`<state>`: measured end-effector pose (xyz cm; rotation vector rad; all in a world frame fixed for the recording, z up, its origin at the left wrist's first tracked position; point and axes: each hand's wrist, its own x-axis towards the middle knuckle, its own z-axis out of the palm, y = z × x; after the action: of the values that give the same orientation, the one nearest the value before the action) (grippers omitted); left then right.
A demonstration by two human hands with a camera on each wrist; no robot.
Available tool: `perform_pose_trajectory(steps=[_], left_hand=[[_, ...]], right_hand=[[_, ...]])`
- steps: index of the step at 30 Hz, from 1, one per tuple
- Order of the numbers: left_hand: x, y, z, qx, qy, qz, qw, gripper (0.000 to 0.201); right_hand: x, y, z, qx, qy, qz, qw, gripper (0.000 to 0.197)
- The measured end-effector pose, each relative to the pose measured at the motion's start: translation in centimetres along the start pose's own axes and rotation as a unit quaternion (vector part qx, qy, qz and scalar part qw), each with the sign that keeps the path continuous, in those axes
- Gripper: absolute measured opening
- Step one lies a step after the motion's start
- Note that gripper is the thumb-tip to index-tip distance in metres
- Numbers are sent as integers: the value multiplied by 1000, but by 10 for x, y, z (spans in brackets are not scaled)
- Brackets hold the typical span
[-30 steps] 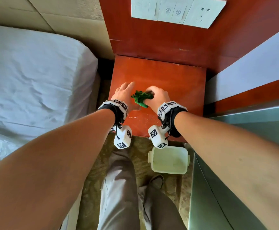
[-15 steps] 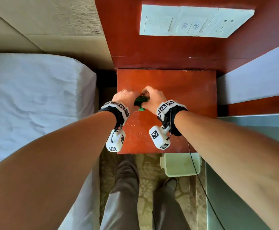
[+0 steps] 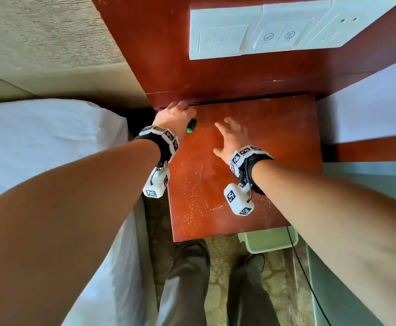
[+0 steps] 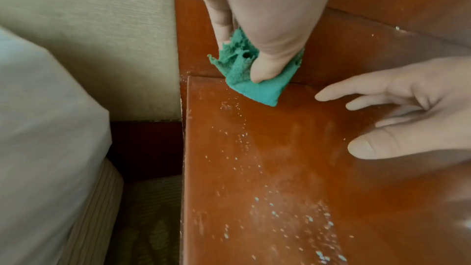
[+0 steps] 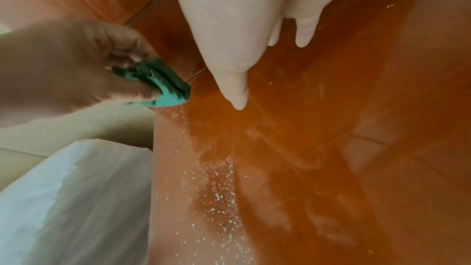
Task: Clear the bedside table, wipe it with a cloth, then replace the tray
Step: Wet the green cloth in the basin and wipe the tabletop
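Note:
The red-brown bedside table (image 3: 274,147) carries a trail of pale specks (image 3: 197,189) down its left half. My left hand (image 3: 177,114) grips a folded green cloth (image 3: 191,126) (image 4: 254,80) (image 5: 165,86) and holds it down at the table's back left corner, against the wooden wall panel. My right hand (image 3: 232,135) (image 4: 397,112) hovers just above the middle of the table with straight, spread fingers and holds nothing. A pale green tray (image 3: 268,241) sits on the floor under the table's front edge.
A white-sheeted bed (image 3: 46,147) lies close on the left across a narrow dark gap. A switch panel (image 3: 274,29) is on the wooden wall behind. A grey-green surface (image 3: 361,180) stands to the right. My legs and shoes are on patterned carpet (image 3: 220,288) below.
Both hands held the cloth at the table's middle before. The left hand has since carried it to the back left corner, and the right hand has let go and opened.

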<state>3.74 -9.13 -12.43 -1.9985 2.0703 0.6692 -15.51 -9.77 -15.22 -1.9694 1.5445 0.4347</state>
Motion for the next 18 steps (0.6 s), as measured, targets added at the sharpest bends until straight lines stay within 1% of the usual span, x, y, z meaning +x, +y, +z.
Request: perform_pose_trajectory(steps=[3, 5, 9, 13, 18], left_hand=[[13, 2, 1, 33, 7, 51, 998, 43], [21, 5, 3, 48, 15, 71, 996, 41], [30, 5, 6, 65, 15, 91, 994, 41], [34, 4, 9, 85, -10, 98, 991, 47], [30, -9, 17, 93, -25, 105, 990, 48]], right_hand=[[6, 0, 9, -14, 21, 0, 1000, 79], [10, -1, 13, -23, 24, 6, 999, 82], [14, -4, 19, -36, 17, 12, 999, 86], [14, -4, 24, -41, 20, 7, 999, 86], [13, -3, 21, -40, 11, 3, 999, 86]])
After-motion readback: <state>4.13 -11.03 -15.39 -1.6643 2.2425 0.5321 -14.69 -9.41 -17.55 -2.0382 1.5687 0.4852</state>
